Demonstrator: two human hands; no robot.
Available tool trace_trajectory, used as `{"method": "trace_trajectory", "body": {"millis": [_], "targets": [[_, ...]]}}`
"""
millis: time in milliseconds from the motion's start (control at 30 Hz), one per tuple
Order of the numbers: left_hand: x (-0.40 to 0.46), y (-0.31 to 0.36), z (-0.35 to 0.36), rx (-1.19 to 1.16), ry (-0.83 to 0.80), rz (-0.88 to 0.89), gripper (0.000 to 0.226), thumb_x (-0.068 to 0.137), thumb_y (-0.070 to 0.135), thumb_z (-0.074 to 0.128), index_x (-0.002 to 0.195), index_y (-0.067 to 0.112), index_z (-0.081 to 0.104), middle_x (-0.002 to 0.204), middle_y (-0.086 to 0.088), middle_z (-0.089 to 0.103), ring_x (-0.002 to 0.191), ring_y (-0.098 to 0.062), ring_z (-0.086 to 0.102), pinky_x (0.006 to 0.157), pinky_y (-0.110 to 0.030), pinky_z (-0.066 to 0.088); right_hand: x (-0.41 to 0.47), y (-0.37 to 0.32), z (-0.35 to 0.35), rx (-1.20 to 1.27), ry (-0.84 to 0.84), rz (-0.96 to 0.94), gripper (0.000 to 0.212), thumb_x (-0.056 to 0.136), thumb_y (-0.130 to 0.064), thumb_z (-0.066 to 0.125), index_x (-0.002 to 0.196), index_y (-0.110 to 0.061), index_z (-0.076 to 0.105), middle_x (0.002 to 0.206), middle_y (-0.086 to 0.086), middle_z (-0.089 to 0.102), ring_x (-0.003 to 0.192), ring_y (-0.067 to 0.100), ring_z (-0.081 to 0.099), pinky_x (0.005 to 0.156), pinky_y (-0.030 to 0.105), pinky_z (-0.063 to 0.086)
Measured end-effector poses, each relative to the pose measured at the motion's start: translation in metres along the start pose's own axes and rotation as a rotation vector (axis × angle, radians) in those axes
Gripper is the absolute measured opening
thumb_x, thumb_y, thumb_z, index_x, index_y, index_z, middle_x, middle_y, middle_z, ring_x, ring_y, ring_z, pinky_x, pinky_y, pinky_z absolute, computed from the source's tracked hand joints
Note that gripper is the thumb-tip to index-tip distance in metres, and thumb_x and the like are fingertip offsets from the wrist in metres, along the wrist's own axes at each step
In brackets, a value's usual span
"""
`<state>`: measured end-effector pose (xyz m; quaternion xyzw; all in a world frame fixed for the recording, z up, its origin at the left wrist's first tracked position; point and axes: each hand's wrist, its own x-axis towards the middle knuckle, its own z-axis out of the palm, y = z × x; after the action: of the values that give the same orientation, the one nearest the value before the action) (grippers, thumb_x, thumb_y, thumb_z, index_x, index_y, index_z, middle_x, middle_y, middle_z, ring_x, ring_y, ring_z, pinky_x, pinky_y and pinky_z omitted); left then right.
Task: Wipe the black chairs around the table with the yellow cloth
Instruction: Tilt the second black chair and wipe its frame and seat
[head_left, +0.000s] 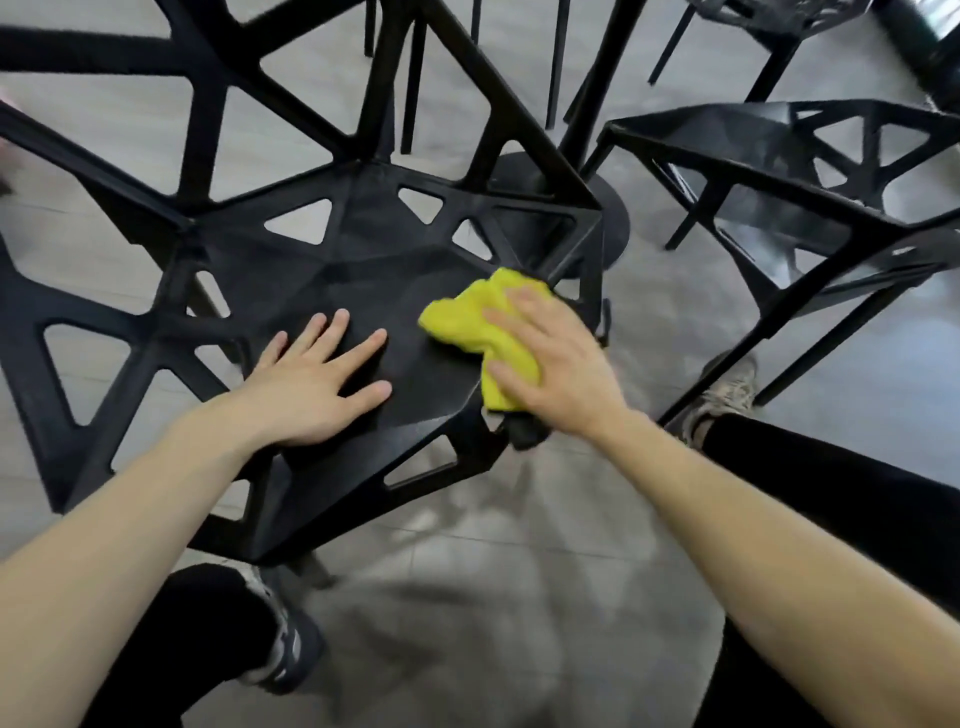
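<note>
My right hand (550, 364) presses crumpled yellow cloth (470, 325) at edge of black plastic cut-out chair seat (363, 270), fingers flat; left hand (317, 384) splayed, holding nothing. Risk: cloth slides off edge, snags triangular holes.

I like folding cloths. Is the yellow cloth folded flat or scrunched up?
Scrunched up. The yellow cloth bunches in lumpy folds under the right hand on the chair seat.

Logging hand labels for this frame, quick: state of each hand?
Left hand: open, flat on the black chair seat.
Right hand: open, straight fingers pressing the yellow cloth onto the seat.
</note>
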<state>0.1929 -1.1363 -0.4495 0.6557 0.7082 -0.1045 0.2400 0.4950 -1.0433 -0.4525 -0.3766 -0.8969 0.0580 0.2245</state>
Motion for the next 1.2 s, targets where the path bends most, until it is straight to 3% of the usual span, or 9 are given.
{"method": "trace_trajectory", "body": {"millis": [100,200,367,467,600,700,867,1000,1200], "targets": [[-0.009,-0.004,-0.003,-0.003,0.048,0.048,0.076,0.098,0.082,0.022,0.166,0.058,-0.001,0.18,0.005,-0.012,0.167,-0.017,-0.011,0.136,-0.047,0.001,0.017,0.036,0.004,-0.026,0.16,0.313,0.057,0.101,-0.045,0.061,0.154,-0.024,0.056,0.172,0.005,0.034,0.163,0.029,0.021,0.128,0.058,0.022],[-0.014,-0.015,-0.011,-0.047,0.042,0.114,0.065,0.109,0.059,0.039,0.168,0.052,0.011,0.182,0.003,-0.004,0.168,-0.016,-0.004,0.136,-0.044,0.004,-0.007,-0.041,0.032,0.086,0.351,0.432,0.051,0.099,-0.034,0.063,0.148,-0.017,0.063,0.166,0.01,0.044,0.157,0.035,0.034,0.125,0.066,0.023],[-0.024,-0.025,-0.017,-0.058,-0.009,0.119,0.084,0.102,0.007,0.051,0.168,0.047,0.016,0.181,0.001,0.0,0.168,-0.016,-0.001,0.135,-0.038,0.007,-0.063,-0.174,0.055,0.198,0.102,-0.09,0.058,0.096,-0.036,0.07,0.151,-0.02,0.06,0.167,0.012,0.042,0.158,0.03,0.033,0.127,0.06,0.023],[-0.039,-0.029,-0.017,-0.081,0.043,0.093,0.07,0.109,0.02,0.055,0.169,0.041,0.026,0.181,0.002,0.01,0.167,-0.016,0.009,0.135,-0.037,0.013,-0.05,-0.099,0.044,0.059,0.083,-0.197,0.059,0.097,-0.046,0.069,0.149,-0.018,0.062,0.161,0.014,0.048,0.153,0.033,0.042,0.124,0.061,0.029],[-0.066,-0.042,-0.007,0.035,0.084,0.102,0.06,0.113,0.041,0.047,0.169,0.039,0.025,0.18,-0.003,0.016,0.168,-0.021,0.011,0.135,-0.043,0.012,-0.016,-0.003,0.014,-0.015,0.192,0.276,0.061,0.103,-0.057,0.056,0.152,-0.02,0.058,0.165,0.01,0.045,0.157,0.03,0.036,0.124,0.061,0.026],[-0.076,-0.051,-0.017,0.175,0.132,0.081,0.053,0.113,0.044,0.042,0.166,0.039,0.036,0.175,0.003,0.033,0.167,-0.021,0.012,0.134,-0.043,0.008,-0.017,-0.042,0.034,0.002,0.278,0.442,0.056,0.102,-0.047,0.058,0.145,-0.012,0.063,0.164,0.014,0.044,0.156,0.033,0.035,0.126,0.064,0.022],[-0.078,-0.06,-0.025,0.168,0.23,-0.013,0.048,0.112,0.033,0.042,0.159,0.032,0.05,0.167,-0.005,0.047,0.165,-0.02,0.019,0.134,-0.044,0.008,-0.056,-0.206,0.073,0.091,0.132,-0.13,0.056,0.096,-0.036,0.068,0.147,-0.015,0.063,0.158,0.02,0.05,0.15,0.039,0.043,0.124,0.063,0.027],[-0.088,-0.063,-0.015,0.196,0.185,0.011,0.047,0.113,0.033,0.044,0.159,0.029,0.05,0.168,0.002,0.045,0.164,-0.019,0.023,0.133,-0.043,0.008,-0.05,-0.146,0.064,-0.008,0.033,-0.365,0.059,0.099,-0.047,0.065,0.151,-0.019,0.06,0.16,0.018,0.049,0.151,0.036,0.044,0.123,0.058,0.032],[-0.1,-0.088,-0.02,0.107,0.49,0.051,0.039,0.106,0.026,0.062,0.143,0.015,0.067,0.155,-0.013,0.059,0.16,-0.033,0.034,0.134,-0.051,0.01,-0.042,-0.035,0.032,-0.073,0.15,0.265,0.057,0.109,-0.046,0.048,0.151,-0.009,0.056,0.167,0.02,0.037,0.157,0.038,0.032,0.124,0.067,0.024]]}}
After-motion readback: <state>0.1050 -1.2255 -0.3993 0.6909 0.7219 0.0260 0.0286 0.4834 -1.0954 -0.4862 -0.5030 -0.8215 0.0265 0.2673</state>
